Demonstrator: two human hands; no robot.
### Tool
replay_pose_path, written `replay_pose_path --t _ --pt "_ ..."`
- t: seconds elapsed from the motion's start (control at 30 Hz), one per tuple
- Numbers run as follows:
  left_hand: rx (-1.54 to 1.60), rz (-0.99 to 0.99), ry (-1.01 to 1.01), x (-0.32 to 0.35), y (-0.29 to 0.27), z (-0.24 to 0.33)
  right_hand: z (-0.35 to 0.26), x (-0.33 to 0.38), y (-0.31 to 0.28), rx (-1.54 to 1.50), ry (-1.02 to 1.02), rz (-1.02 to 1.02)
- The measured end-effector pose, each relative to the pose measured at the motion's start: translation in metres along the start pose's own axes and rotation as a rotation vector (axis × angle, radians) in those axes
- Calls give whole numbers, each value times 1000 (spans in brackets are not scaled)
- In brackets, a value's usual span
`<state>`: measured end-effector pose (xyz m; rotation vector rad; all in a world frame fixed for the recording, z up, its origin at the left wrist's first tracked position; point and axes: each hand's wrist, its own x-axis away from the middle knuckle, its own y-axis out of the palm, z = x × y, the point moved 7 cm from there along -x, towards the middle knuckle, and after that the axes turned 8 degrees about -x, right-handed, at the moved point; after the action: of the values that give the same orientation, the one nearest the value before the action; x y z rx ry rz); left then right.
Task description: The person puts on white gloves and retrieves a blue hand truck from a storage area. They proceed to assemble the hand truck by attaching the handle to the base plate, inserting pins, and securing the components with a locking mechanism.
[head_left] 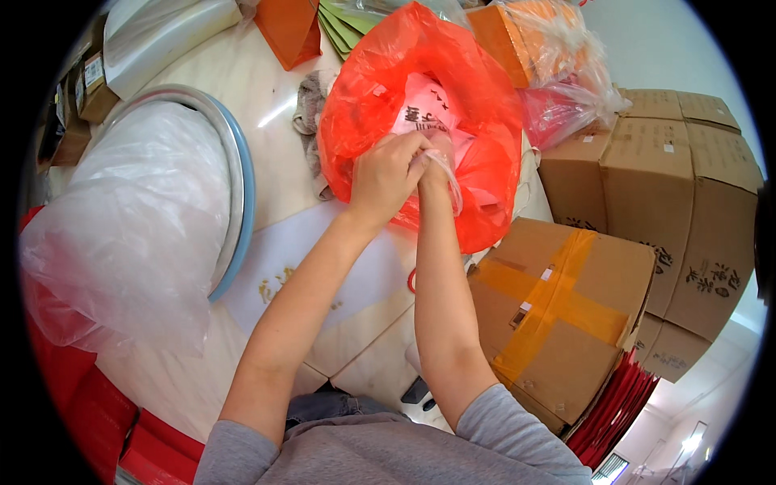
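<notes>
A large red plastic bag (pixel 347 89) stands open in front of me, with pink printed packets (pixel 428 101) inside it. Both my hands are over its near side. The fingers of my left hand (pixel 384 179) are closed at my right wrist, pinching the loose edge of a thin clear plastic film (pixel 456 187). That film surrounds my right hand (pixel 436 153) and looks like a disposable glove, though its shape is hard to make out. My right hand points into the bag's mouth, and its fingers are mostly hidden.
At left, a round metal basin with a blue rim (pixel 242 190) holds a big clear plastic bag (pixel 153 194). A white sheet (pixel 356 271) bearing small yellowish pieces lies below my hands. Taped cardboard box (pixel 598 267) and stacked cartons (pixel 647 170) stand at right; a grey cloth (pixel 309 105) lies beside the red bag.
</notes>
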<state>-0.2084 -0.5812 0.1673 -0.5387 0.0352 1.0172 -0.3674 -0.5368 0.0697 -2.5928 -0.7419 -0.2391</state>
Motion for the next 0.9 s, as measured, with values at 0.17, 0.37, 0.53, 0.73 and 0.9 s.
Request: replay_pose_path --t 0.17,0.37,0.53,0.73,0.9 --pt "27 90 -45 -3 1 -8 -19 44 1 -163 -205 -11" --pt "94 2 -142 -1 11 -16 -70 166 -17 -14 -289 -39" --pt "165 53 -175 5 10 -26 -124 187 -68 -677 -409 97" --pt "100 -50 -211 -3 -6 -18 -128 166 -52 -43 -219 -156" --pt "178 -114 -282 0 -13 -15 -60 122 -16 671 -229 45"
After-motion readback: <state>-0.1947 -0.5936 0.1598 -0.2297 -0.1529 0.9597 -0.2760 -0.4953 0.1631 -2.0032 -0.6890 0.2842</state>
